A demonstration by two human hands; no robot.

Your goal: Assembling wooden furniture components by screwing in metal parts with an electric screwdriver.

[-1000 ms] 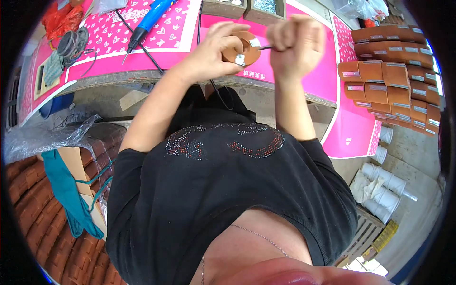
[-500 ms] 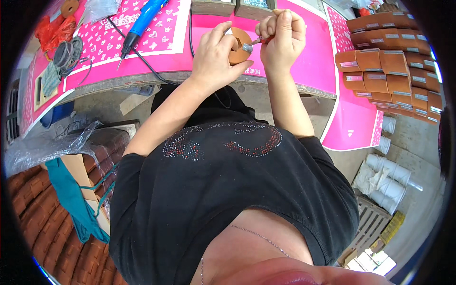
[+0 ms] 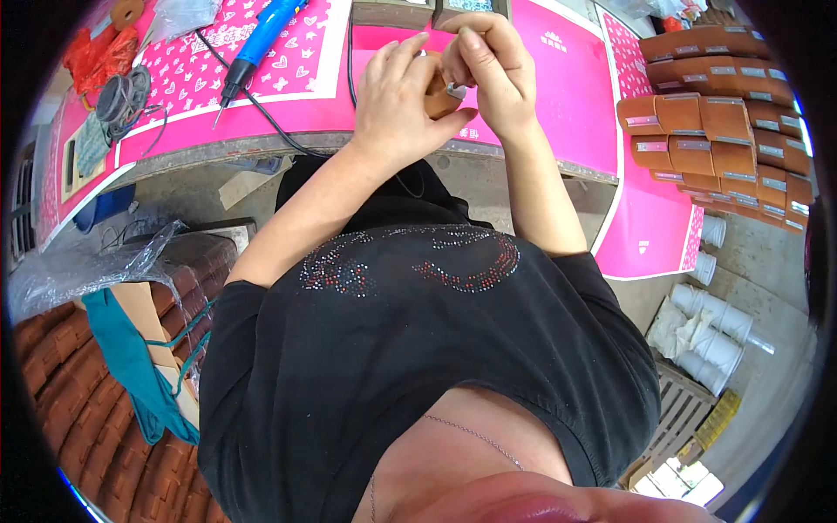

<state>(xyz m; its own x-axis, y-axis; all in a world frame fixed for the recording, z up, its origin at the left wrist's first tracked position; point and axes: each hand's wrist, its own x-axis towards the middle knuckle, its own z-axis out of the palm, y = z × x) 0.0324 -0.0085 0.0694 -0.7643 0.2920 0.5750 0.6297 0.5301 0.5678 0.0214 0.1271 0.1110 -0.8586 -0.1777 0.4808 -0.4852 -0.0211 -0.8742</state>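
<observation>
A person in a black top (image 3: pixel 418 331), seen from above, works at a pink-covered table (image 3: pixel 562 131). A brown ring (image 3: pixel 441 105) is held in the left hand (image 3: pixel 394 91), just above the table near its front edge. That hand's fingers are bent around the ring, the thumb toward the person. The right hand (image 3: pixel 495 74) is curled against the ring's right side, beside a small silver tab (image 3: pixel 456 90); what it pinches, if anything, is hidden.

Two grey bins (image 3: pixel 392 13) stand at the table's far side. To the left, over a patterned part of the cover, is a blue tool (image 3: pixel 260 44), with a black cable (image 3: pixel 279 129) near its tip. Farther left are a dark coil (image 3: pixel 118 103) and a red bag (image 3: pixel 109 57).

At right, brown pieces with metal plates form tall stacks (image 3: pixel 706 131). Beyond, white cylinders (image 3: pixel 717 315) lie by a slatted crate (image 3: pixel 678 405) on a grey floor (image 3: pixel 772 322). At lower left, a teal cloth (image 3: pixel 131 357) drapes over more brown stacks (image 3: pixel 57 375), with clear film (image 3: pixel 96 263) above.
</observation>
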